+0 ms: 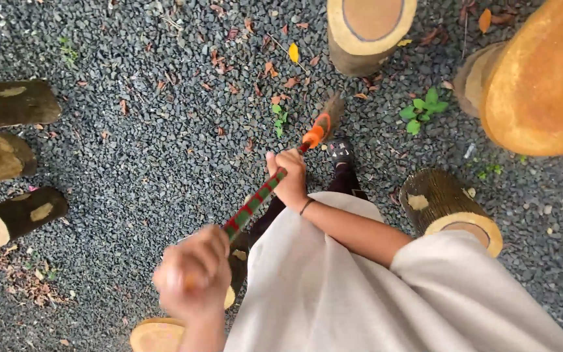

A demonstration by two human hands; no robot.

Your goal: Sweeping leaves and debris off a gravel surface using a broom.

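Gripping a broom's long handle (pixel 255 202), striped green and red, both hands are clenching their fingers around it. The right hand (pixel 289 177) is holding the handle lower down, near the orange collar (pixel 314 135) where the brown bristles (pixel 332 107) are meeting the gravel ground (pixel 144 156). The left hand (pixel 193 274), blurred, is closing over the handle's upper end. Fallen leaves (pixel 275 68) are lying scattered on the gravel beyond the bristles. Cut log stools (pixel 454 208) are standing around, one just beside the person's right arm, and three logs (pixel 8 160) are lying at the left edge of the ground.
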